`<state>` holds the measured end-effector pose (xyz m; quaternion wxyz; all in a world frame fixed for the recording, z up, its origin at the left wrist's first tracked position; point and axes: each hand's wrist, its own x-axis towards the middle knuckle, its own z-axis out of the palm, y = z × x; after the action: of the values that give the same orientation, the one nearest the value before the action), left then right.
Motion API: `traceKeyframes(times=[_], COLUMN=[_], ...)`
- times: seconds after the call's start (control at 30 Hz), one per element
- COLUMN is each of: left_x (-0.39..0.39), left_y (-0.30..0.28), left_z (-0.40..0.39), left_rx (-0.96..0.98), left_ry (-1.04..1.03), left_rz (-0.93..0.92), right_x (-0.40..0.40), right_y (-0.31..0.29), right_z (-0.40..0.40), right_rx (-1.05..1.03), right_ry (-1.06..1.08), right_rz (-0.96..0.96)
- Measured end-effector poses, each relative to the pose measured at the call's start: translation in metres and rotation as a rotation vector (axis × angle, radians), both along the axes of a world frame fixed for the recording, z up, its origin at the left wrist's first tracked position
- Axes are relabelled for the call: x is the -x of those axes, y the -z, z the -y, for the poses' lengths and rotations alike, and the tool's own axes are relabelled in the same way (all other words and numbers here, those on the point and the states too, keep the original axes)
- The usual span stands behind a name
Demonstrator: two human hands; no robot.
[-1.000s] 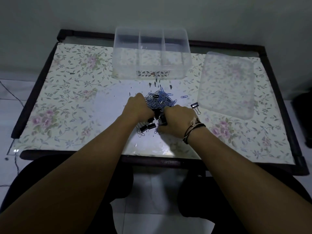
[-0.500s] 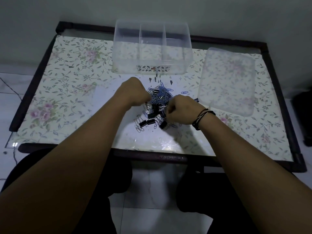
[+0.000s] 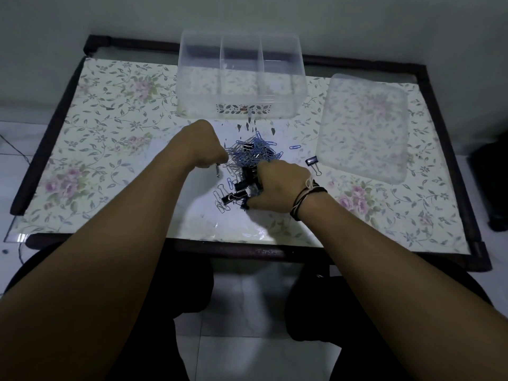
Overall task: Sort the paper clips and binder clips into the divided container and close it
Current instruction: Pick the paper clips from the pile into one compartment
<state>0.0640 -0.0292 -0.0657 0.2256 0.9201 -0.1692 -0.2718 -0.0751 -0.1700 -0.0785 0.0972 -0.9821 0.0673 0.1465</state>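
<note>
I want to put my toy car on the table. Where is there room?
The flowered table is bare left of the clear box and the left hand. There is also bare room at the front right, below the lid. The middle is crowded: the clip pile and right hand.

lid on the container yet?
No, the clear lid lies flat on the table to the right of the divided container, whose top is open.

Bare forearms, black and white cord bracelets [image 3: 308, 198] on right wrist, dark trousers [image 3: 316, 298]
</note>
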Motion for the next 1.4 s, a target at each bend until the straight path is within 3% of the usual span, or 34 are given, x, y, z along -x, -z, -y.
traceKeyframes(times=[0.37, 0.77, 0.93, 1.07, 1.2, 1.33, 1.4], left_x=[0.01, 0.022, 0.022, 0.027, 0.039, 0.056, 0.063], left_y=[0.009, 0.002, -0.002, -0.008, -0.005, 0.0, 0.005], left_z=[-0.005, -0.002, -0.017, -0.021, -0.021, -0.016, -0.013], left_rx=[-0.191, -0.279, -0.354, -0.345, -0.325, -0.288, -0.294], left_ry=[0.107, 0.31, 0.288, 0.285, 0.324, 0.394, 0.43], left_rz=[0.24, 0.24, 0.23, 0.222, 0.18, 0.147, 0.175], right_x=[0.006, 0.014, 0.014, 0.014, 0.012, 0.009, 0.01], right_y=[0.011, 0.018, 0.012, 0.014, 0.005, -0.014, -0.013], right_z=[-0.018, -0.053, -0.051, -0.048, -0.034, 0.013, 0.048], right_rx=[-0.041, 0.017, 0.012, -0.008, -0.188, -0.305, -0.267], right_ry=[-0.124, -0.354, -0.435, -0.404, -0.337, -0.016, 0.191], right_rz=[0.086, 0.191, 0.165, 0.13, 0.016, 0.031, 0.078])
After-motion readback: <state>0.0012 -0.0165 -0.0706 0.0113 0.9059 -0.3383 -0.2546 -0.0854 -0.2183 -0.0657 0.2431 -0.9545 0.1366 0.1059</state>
